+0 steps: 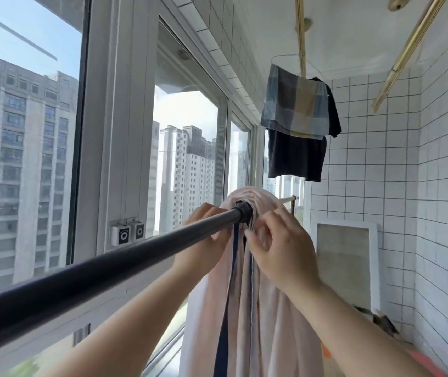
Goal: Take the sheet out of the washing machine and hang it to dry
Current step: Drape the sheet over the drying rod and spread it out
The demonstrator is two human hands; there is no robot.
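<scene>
Dark drying rod [103, 270], long axis running from lower left away toward the far tiled wall [367, 186]. Pink sheet [266, 317] with dark blue edging draped over the rod, hanging straight down. Right hand [280, 248] pinches the sheet's edge beside the rod; left hand [204, 240], partly behind the rod, grips the fabric. Beyond, a plaid garment [296, 104] hangs on a hanger near the windows [187, 159].

Sheet [271, 322] under my grip: pale pink, with navy edge stripes hanging down the middle (one shows blue stitching). Rail [108, 270]: matte black. Hung cloth [295, 104]: blue, tan and grey checks, over a dark navy garment [296, 156]. Wall tiles [435, 186]: white, dark grout. Ceiling rods [405, 54]: brass-yellow.
</scene>
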